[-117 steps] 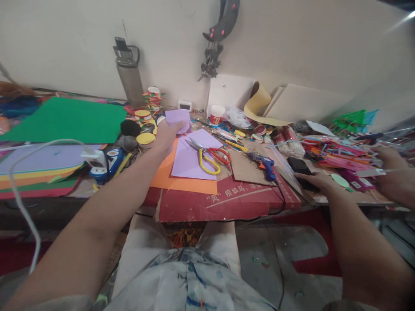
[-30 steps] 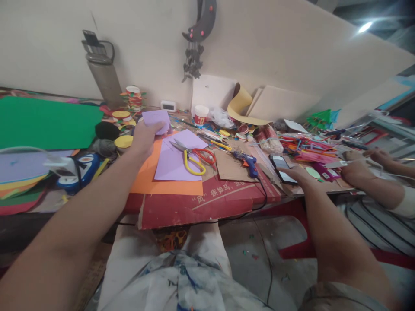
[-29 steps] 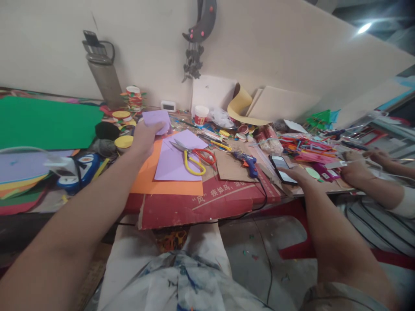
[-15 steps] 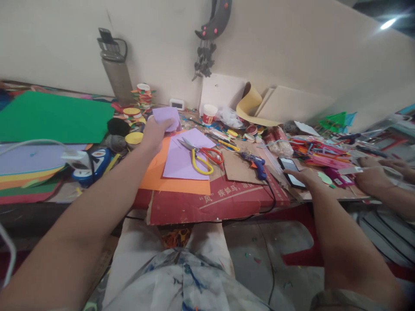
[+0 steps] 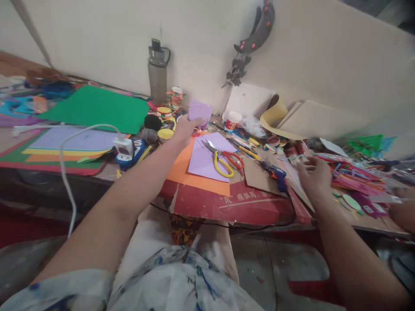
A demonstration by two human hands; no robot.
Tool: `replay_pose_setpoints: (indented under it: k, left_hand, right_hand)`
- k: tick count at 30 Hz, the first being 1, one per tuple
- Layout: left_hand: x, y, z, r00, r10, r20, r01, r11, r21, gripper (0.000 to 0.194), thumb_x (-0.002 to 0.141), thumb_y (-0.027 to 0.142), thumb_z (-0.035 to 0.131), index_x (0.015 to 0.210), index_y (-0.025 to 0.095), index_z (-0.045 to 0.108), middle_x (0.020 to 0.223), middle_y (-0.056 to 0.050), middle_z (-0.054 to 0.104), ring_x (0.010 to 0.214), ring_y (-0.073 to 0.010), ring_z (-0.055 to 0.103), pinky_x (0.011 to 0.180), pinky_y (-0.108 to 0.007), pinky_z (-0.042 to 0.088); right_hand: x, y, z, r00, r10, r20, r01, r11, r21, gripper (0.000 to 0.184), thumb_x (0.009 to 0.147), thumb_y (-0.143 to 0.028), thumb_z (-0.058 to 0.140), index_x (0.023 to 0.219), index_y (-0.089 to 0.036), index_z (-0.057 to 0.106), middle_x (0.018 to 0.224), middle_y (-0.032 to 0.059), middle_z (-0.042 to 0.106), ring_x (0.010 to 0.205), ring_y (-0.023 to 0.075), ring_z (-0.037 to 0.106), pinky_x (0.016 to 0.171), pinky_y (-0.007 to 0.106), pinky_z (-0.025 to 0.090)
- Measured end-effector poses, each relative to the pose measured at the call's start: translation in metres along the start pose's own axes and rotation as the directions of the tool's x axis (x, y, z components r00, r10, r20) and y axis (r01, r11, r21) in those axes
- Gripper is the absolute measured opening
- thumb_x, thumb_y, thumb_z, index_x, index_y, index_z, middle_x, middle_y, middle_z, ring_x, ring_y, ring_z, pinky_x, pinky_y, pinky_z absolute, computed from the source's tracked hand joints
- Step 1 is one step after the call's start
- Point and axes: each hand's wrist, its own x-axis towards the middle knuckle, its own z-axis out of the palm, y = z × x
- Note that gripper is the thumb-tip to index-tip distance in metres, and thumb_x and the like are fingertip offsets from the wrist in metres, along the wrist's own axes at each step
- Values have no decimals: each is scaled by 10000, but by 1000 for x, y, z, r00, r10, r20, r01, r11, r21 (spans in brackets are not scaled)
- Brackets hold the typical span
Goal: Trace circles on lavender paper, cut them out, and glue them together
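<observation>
My left hand (image 5: 185, 131) is closed on a piece of purple paper (image 5: 200, 113), held up above the far left part of the table. Below it lies a larger purple sheet (image 5: 202, 160) on an orange sheet (image 5: 181, 172). Scissors with yellow and red handles (image 5: 223, 160) rest on the purple sheet. My right hand (image 5: 314, 177) is over the table's right side, beside the heap of colourful pipe cleaners (image 5: 353, 172). Its fingers look bent and are smeared by motion. No phone shows around it. A blue glue gun (image 5: 275, 172) lies on cardboard to its left.
Green sheets (image 5: 100, 108) and a power strip with a white plug (image 5: 125, 149) are on the left. A grey bottle (image 5: 158, 75) and a paper cup (image 5: 233, 121) stand by the wall. A co-worker's hand (image 5: 402, 211) is at the right edge.
My right hand has moved off the phone's face and up towards the pipe cleaners; the phone no longer shows. The view has swung left. My left hand still holds the purple paper.
</observation>
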Motion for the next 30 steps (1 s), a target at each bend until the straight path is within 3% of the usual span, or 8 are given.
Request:
replay_pose_setpoints:
  k: [2, 6, 11, 13, 16, 20, 26, 30]
  left_hand:
    - [1, 0, 0, 1000, -2, 24, 2, 1000, -3, 166, 756, 129, 838, 820, 173, 691, 683, 26, 676, 565, -61, 535, 536, -193, 361]
    - [3, -2, 0, 996, 3, 87, -1, 1000, -23, 159, 753, 121, 842, 801, 163, 697, 671, 22, 673, 568, -70, 532, 550, -213, 358]
    - [5, -5, 0, 994, -2, 111, 1, 1000, 10, 184, 726, 170, 892, 845, 149, 754, 716, -6, 728, 607, -92, 580, 574, -227, 374]
    - [7, -6, 0, 995, -9, 102, 8, 1000, 12, 194, 723, 168, 899, 856, 148, 758, 740, -15, 748, 614, -97, 589, 573, -230, 382]
    - [8, -5, -1, 997, -12, 80, 14, 1000, -26, 208, 718, 148, 892, 850, 158, 731, 741, -5, 744, 606, -99, 602, 568, -230, 412]
    - [10, -2, -2, 998, 0, 61, 5, 997, -82, 235, 720, 170, 906, 832, 164, 699, 692, -9, 715, 588, -116, 628, 546, -233, 408]
    - [13, -1, -5, 998, 40, 57, -34, 995, -96, 174, 743, 108, 826, 876, 142, 720, 708, -18, 727, 557, -99, 612, 539, -229, 373]
    - [14, 1, -7, 999, 37, -26, -40, 994, -106, 181, 754, 30, 800, 853, 151, 708, 721, -11, 723, 569, -108, 618, 563, -245, 397]
  right_hand:
    - [-13, -62, 21, 969, -178, 172, 162, 981, 107, 426, 928, -424, 621, 1224, -138, 730, 1047, 208, 777, 912, 305, 738, 867, 473, 609]
    - [-44, -159, 57, 778, -465, 422, 483, 873, 72, 501, 1016, -419, 613, 1382, -89, 704, 1291, 258, 768, 1259, 367, 716, 1132, 512, 550]
    - [-62, -207, 75, 636, -361, 682, 604, 782, -150, 475, 1121, -416, 494, 1446, -122, 676, 1344, 284, 761, 1281, 391, 725, 1108, 497, 540]
    - [-62, -215, 78, 640, -301, 707, 595, 777, -208, 483, 1133, -390, 459, 1474, -114, 661, 1320, 290, 766, 1245, 405, 746, 1088, 508, 547]
    - [-57, -216, 85, 728, -246, 640, 483, 846, -224, 576, 1054, -350, 590, 1549, -56, 591, 1354, 315, 741, 1279, 430, 733, 1104, 524, 553]
    - [-48, -200, 91, 850, -307, 428, 270, 952, 146, 603, 883, -296, 694, 1456, -119, 627, 1301, 223, 759, 1166, 348, 748, 1079, 504, 590]
    - [-36, -222, 103, 903, -303, 305, -10, 694, 720, 441, 829, -372, 608, 1254, -261, 567, 975, 9, 673, 683, 182, 615, 632, 350, 571]
    - [-26, -259, 119, 870, -420, 258, 79, 636, 768, 552, 698, -316, 635, 1245, -257, 588, 1106, 47, 705, 901, 217, 676, 821, 397, 607]
